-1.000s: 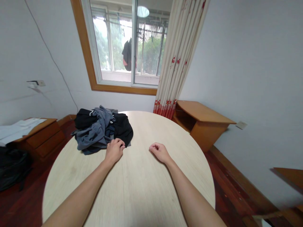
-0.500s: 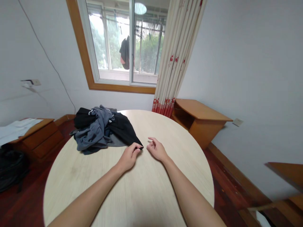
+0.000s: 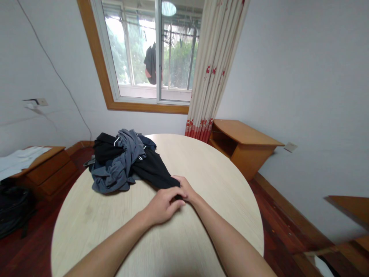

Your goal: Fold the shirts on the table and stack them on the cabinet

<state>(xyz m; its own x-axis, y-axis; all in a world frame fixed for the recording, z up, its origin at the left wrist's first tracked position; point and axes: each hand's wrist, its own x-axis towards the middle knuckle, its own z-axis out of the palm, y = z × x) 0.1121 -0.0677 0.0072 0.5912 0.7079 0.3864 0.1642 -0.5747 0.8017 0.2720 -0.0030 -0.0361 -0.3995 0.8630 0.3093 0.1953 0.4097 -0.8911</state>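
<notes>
A heap of dark clothes lies at the far left of a round pale table (image 3: 201, 157). In it are a crumpled grey garment (image 3: 113, 177) and a black garment (image 3: 151, 165) with white trim, one part of which stretches out towards me. My left hand (image 3: 164, 204) curls its fingers over the near end of that black cloth, thumb low beside it. On the far right side of the same end, my right hand (image 3: 186, 189) holds the cloth, its fingers partly hidden behind the fabric and my left fingers. Both hands meet there, just above the tabletop.
A wooden desk (image 3: 245, 134) stands beyond the table at the right, beside a floral curtain (image 3: 210, 73) and a window. At the left are a low wooden cabinet (image 3: 52, 173) with papers on it and a black bag (image 3: 14, 207). A clip-like hanger end (image 3: 89, 161) sticks out of the heap.
My right hand, empty before, has moved onto the end of the black garment. My left hand has drawn that end nearer and to the right, and the heap has shifted slightly.
</notes>
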